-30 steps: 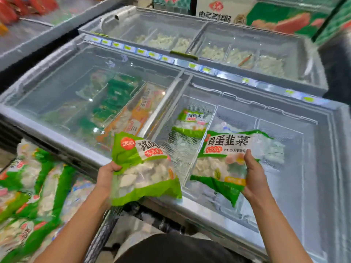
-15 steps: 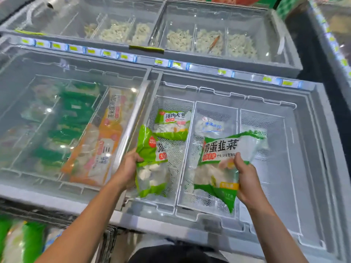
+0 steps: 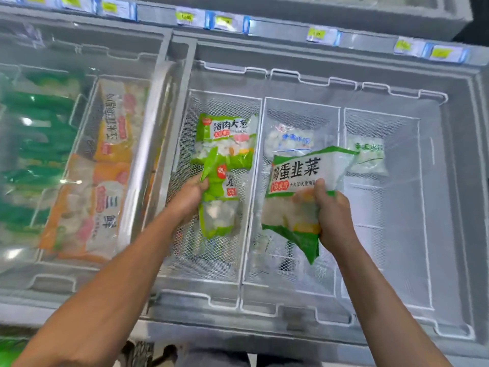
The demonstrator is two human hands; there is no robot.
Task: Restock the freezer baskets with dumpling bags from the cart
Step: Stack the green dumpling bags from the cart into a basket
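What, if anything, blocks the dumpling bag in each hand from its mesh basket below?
Nothing visible does: the left hand holds its light-green bag over the left white mesh basket, and the right hand's dark-green bag hangs over the open middle basket.

Bag lying in left basket (image 3: 225, 136): "猪肉大葱" is printed in dark characters.
Bag held over middle basket (image 3: 299, 186): "鸡蛋韭菜" is printed large.
Orange bag under glass lid (image 3: 113, 123): "玉米" can be made out.
Yellow price tags (image 3: 316, 35): figures are blurred, unreadable.

Both arms reach forward. The left hand (image 3: 189, 197) grips a bag. The right hand (image 3: 334, 218) pinches another beside it.
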